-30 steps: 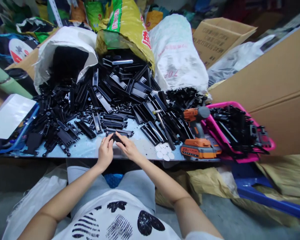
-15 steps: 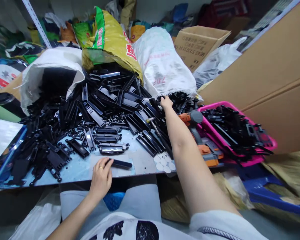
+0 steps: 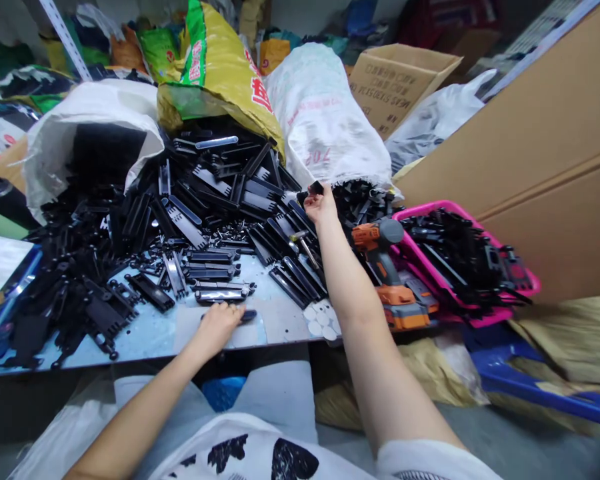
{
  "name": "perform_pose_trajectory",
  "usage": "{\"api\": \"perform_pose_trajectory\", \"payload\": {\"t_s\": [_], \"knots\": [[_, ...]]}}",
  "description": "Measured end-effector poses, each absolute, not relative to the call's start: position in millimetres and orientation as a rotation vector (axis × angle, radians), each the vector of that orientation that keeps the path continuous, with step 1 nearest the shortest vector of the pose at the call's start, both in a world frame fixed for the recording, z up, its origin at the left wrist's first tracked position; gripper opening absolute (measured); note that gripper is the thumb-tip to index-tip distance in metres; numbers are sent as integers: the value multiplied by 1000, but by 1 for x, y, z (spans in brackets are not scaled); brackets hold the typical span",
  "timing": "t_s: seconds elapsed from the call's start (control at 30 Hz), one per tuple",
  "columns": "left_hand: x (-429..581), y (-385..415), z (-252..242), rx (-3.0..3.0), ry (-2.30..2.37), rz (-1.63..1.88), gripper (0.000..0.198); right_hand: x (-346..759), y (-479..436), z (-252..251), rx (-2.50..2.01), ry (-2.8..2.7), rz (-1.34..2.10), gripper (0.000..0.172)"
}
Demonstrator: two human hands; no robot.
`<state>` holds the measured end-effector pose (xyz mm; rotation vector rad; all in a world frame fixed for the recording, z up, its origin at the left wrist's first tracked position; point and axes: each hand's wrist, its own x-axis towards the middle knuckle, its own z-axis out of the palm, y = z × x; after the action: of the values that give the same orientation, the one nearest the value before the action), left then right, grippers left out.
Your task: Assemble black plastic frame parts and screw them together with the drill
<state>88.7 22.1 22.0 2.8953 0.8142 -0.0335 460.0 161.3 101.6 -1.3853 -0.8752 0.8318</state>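
Observation:
My left hand (image 3: 221, 325) is closed over a long black plastic piece (image 3: 249, 316) near the table's front edge; only the piece's right end shows. Farther forward, at the mouth of the white woven sack (image 3: 325, 127), my right hand (image 3: 321, 205) pinches a small black plastic part (image 3: 316, 189). Its exact shape is hard to make out. Just beyond my left hand lies a short row of black assembled pieces (image 3: 223, 293). Long black pieces and a small hammer (image 3: 305, 248) lie to the left of my right forearm.
An orange cordless drill (image 3: 387, 273) stands right of my right arm, beside a pink basket (image 3: 480, 313) of black parts. A yellow sack (image 3: 225, 60) and another white sack (image 3: 100, 107) spill black parts across the table. A large cardboard box (image 3: 545, 173) borders the right side.
My right hand has drawn slightly left from the parts at the sack's mouth, with a small black part now showing in its fingers. My left hand has moved farther over the long piece.

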Motion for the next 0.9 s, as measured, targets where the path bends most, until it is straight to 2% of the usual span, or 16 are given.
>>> {"api": "perform_pose_trajectory", "payload": {"t_s": [0.1, 0.13, 0.27, 0.37, 0.47, 0.53, 0.63, 0.77, 0.9], "knots": [[75, 32, 23, 2911, 940, -57, 34, 415, 118, 96, -1303, -797, 946, 12], [68, 34, 24, 2915, 958, -60, 34, 401, 100, 92, -1295, -810, 1012, 11], [48, 31, 26, 2883, 1042, -86, 32, 353, 23, 73, -1434, -1146, 1146, 29], [46, 23, 27, 2830, 1048, -67, 29, 326, -25, 66, -1578, -1794, 1003, 42], [51, 20, 27, 2766, 961, -25, 29, 306, -53, 62, -1583, -2385, 821, 36], [54, 22, 27, 2722, 905, -19, 30, 296, -61, 58, -1600, -2603, 667, 38], [58, 25, 28, 2680, 857, -27, 32, 287, -62, 48, -1651, -2727, 499, 38], [61, 26, 32, 2667, 861, -31, 36, 279, -59, 35, -1711, -2765, 443, 39], [63, 22, 34, 2670, 848, -1, 62, 271, -60, 38, -1765, -2760, 355, 41]]}}
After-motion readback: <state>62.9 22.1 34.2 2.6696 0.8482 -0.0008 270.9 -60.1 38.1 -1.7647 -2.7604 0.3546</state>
